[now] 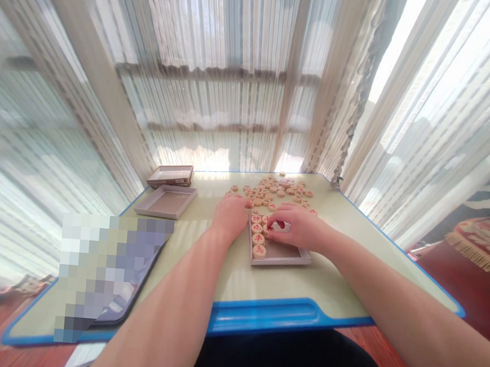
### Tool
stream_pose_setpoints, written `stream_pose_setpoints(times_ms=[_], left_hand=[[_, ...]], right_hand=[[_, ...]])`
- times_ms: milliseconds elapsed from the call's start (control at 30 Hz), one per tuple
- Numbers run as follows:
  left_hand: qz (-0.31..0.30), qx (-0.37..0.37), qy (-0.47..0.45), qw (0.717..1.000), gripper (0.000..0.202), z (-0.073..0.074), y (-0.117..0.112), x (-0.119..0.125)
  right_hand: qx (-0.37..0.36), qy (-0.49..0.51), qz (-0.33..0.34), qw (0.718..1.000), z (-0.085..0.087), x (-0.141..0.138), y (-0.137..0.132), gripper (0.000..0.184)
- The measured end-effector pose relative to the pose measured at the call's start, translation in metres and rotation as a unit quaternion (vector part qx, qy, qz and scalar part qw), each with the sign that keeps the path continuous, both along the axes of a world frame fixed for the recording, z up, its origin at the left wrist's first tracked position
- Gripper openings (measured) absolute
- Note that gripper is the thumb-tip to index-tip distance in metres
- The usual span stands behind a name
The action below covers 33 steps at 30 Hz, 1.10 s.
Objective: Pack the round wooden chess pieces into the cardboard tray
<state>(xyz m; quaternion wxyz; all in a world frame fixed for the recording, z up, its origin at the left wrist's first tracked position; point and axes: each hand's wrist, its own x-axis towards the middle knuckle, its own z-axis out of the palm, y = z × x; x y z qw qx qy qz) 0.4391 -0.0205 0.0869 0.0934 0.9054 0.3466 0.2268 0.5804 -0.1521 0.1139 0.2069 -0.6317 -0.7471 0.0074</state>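
Note:
My right hand reaches over a shallow cardboard box tray, its thumb and fingers closed on a round wooden xiangqi piece. That piece sits low in the tray's second column. Along the left side of the tray, several red-marked xiangqi pieces lie face up in a row. My left hand rests palm down just beyond the tray's back left corner. Its fingers are stretched toward the loose pieces, with a piece by the fingertips; its thumb is hidden.
Loose xiangqi pieces are scattered toward the table's far edge. Left of them lie an open box tray and another box part. A dark, partly blurred-out tablet-like device lies at left. The table has a raised blue rim.

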Motion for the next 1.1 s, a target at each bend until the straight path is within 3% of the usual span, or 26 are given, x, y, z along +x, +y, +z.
stream_pose_setpoints(times_ms=[267,467,633,800,967,1100], left_hand=[[0.003,-0.005,0.003,1.000,0.042,-0.001,0.002,0.001],[0.026,0.005,-0.061,0.998,0.043,0.000,0.003,0.000],[-0.006,0.016,-0.074,0.997,0.042,-0.001,0.003,0.000],[-0.017,0.006,-0.060,0.998,0.048,0.001,0.000,-0.001],[-0.006,0.003,-0.055,0.998,0.048,0.002,-0.001,-0.001],[-0.009,0.004,-0.058,0.998,0.048,0.002,-0.001,-0.001]], right_hand=[[0.025,0.020,-0.010,0.999,0.006,0.010,-0.001,0.025],[0.071,0.092,-0.108,0.987,-0.003,0.028,0.010,0.031],[0.023,0.081,-0.107,0.991,-0.013,0.039,0.018,0.040],[-0.062,0.077,-0.105,0.990,-0.008,0.038,0.017,0.051],[-0.066,0.035,-0.128,0.989,-0.003,0.040,0.013,0.045],[-0.012,0.044,-0.121,0.992,-0.006,0.044,0.016,0.034]])
